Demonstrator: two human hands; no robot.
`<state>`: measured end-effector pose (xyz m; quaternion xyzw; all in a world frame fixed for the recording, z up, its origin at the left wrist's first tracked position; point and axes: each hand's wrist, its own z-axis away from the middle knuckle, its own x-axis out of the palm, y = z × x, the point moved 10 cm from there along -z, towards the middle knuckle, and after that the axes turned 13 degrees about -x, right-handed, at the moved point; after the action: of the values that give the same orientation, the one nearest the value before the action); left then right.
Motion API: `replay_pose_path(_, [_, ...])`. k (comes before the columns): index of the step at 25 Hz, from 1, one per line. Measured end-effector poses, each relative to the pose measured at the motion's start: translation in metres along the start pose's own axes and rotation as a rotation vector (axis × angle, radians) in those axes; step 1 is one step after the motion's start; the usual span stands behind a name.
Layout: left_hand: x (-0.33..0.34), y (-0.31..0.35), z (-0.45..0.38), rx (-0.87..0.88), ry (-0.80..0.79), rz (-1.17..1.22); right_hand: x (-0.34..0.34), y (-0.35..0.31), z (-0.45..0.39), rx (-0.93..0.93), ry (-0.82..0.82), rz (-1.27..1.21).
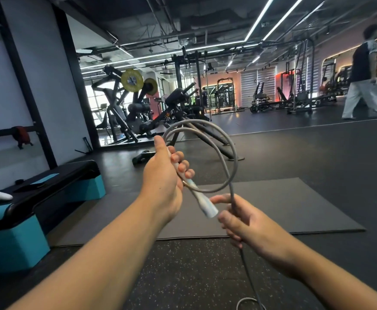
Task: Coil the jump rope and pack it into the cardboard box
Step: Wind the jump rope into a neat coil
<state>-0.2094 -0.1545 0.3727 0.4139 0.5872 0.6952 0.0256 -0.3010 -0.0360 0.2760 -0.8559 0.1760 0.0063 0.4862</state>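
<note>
Handle (pixel 202 201) slants down-right from clenched left hand (pixel 163 175); right hand (pixel 248 222) pinches jump rope (pixel 226 168).

The left hand (pixel 163 175) has its grip closed around the jump rope (pixel 225 151) and its pale handle (pixel 205 204), loops standing above. The right hand (pixel 248 222) pinches the trailing cord over a dark mat (pixel 295 204).

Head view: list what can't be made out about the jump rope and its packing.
- Cardboard box: nowhere in the head view.
- Rope: its free end runs below the right hand and is cut off by the bottom edge, so the uncoiled remainder is unknown.
- Second handle: not seen; only one handle shows, motion-blurred.
- Upper part of that handle and the coil's gathering point: hidden inside the left hand.
</note>
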Motion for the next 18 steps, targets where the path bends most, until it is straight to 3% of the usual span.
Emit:
replay_pose_path(2, [0.004, -0.007, 0.004, -0.011, 0.028, 0.118, 0.010, -0.005, -0.004, -0.034, 0.048, -0.060])
replay_pose_path(7, [0.001, -0.039, 0.016, -0.049, 0.099, 0.078, -0.013, -0.015, -0.012, -0.101, 0.449, -0.486])
replay_pose_path(9, [-0.002, -0.046, 0.022, -0.051, 0.102, 0.084, -0.017, -0.017, -0.014, -0.104, 0.493, -0.598])
replay_pose_path(12, [-0.009, -0.056, 0.028, -0.078, 0.116, 0.052, -0.016, -0.022, -0.017, -0.103, 0.482, -0.573])
replay_pose_path(16, [-0.037, -0.070, 0.027, -0.185, 0.198, -0.313, -0.028, -0.029, -0.016, -0.087, 0.465, -0.373])
replay_pose_path(18, [-0.048, -0.049, 0.031, -0.078, 0.280, -0.614, -0.034, -0.032, -0.016, -0.036, 0.382, -0.245])
